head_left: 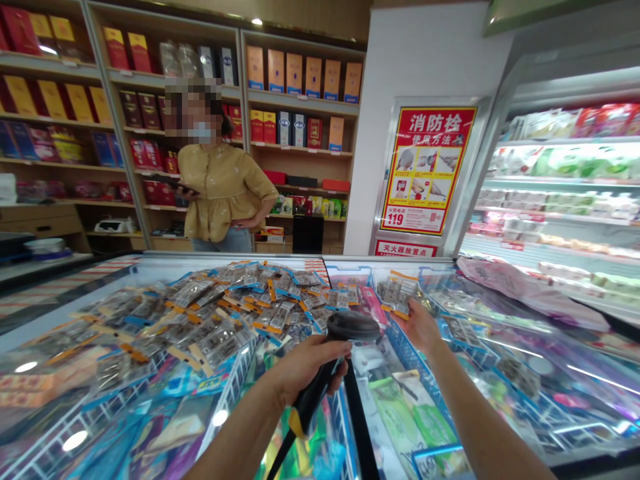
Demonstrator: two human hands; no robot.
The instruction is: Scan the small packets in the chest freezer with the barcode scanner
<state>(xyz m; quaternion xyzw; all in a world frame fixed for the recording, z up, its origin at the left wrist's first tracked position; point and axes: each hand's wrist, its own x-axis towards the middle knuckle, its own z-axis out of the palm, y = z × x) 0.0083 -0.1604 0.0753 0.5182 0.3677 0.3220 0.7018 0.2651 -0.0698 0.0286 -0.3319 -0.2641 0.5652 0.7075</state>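
Note:
My left hand [307,367] is wrapped around the handle of a black barcode scanner [354,327], whose cable trails down toward me. The scanner's head points away, over the middle of a glass-topped chest freezer. Farther out on the right, my right hand [421,327] grips the near edge of a clear packet [397,292] with orange strips and dark contents. It holds the packet above the freezer's right half. To the left, a heap of similar packets [240,303] with orange and blue strips lies across the freezer top.
Baskets with green bags [407,407] and other frozen goods fill the freezer below. A pink-white plastic bag [525,293] lies at the right. A person in a yellow blouse [220,190] stands behind the freezer, before shelves of boxes [313,77]. A lit display fridge [575,180] stands at right.

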